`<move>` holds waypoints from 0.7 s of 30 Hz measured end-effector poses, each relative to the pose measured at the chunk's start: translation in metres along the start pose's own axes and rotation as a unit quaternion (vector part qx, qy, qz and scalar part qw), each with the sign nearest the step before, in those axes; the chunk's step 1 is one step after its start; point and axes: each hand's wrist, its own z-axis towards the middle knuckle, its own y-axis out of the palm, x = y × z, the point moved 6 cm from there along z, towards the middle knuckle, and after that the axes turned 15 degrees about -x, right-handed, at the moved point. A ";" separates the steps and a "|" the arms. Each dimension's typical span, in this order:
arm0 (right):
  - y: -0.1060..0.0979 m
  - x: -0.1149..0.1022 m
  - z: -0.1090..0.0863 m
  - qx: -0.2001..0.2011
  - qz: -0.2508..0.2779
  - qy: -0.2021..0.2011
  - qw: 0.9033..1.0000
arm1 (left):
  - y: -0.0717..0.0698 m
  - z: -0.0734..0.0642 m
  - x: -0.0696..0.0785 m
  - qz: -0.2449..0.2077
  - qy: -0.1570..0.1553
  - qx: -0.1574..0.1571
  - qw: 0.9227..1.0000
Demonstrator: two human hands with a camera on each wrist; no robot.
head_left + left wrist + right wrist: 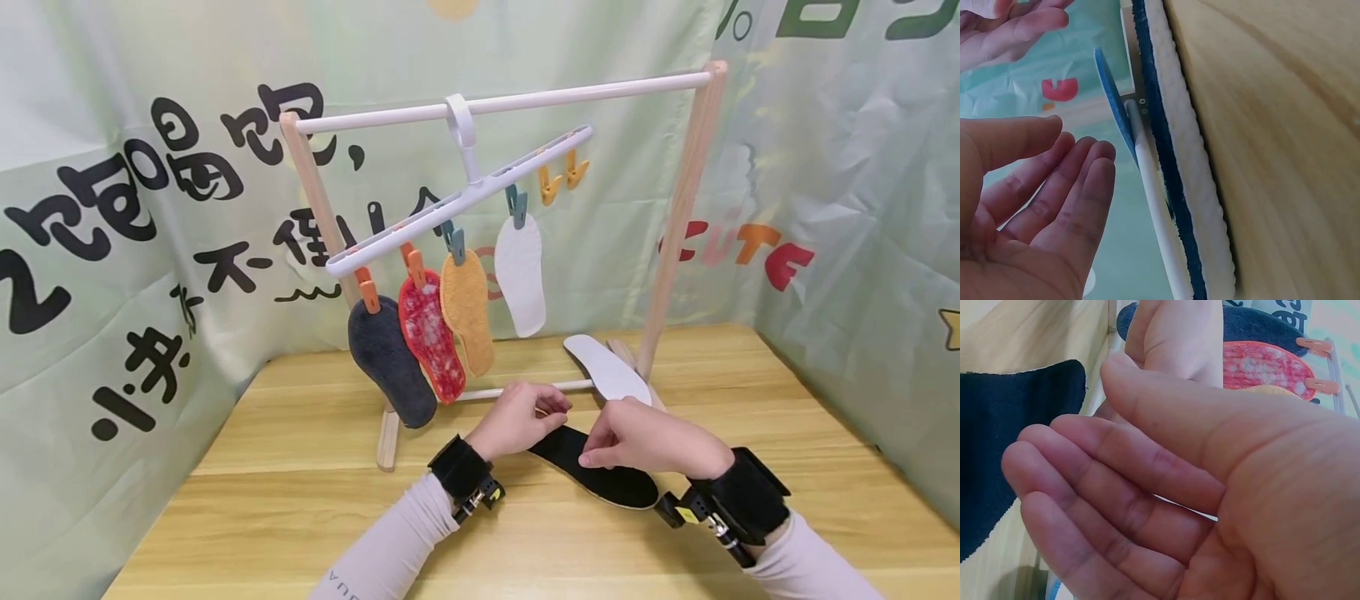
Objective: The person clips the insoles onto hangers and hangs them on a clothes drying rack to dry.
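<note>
A black insole (622, 487) lies on the table; the left wrist view shows its edge, with a pale fleecy layer (1192, 181) beside the dark one. My left hand (521, 419) hovers over its far end, fingers loosely bent and holding nothing. Above its middle is my right hand (647, 437), whose fingers (1116, 481) are relaxed, with nothing between them and the thumb. Behind the right hand, a white insole (611, 371) rests tilted near the foot of the wooden rack.
A tilted white clip hanger (472, 196) hangs from the rack's rod (585, 93). Clipped on it are insoles in dark grey (390, 358), red (433, 337), yellow (467, 312) and white (519, 279). Two yellow clips (551, 187) hang without insoles. Printed cloth surrounds the table.
</note>
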 end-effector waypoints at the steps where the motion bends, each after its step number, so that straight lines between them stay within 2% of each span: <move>1: 0.001 0.000 0.000 0.000 -0.002 -0.001 1.000 | 0.001 0.000 0.000 0.004 0.000 -0.003 1.000; 8: 0.005 0.003 0.003 -0.002 0.006 0.017 1.000 | 0.008 0.001 0.001 0.042 0.008 -0.030 0.999; 21: 0.017 0.005 0.007 -0.034 0.016 0.021 0.999 | 0.018 0.001 -0.001 0.064 -0.004 -0.071 0.995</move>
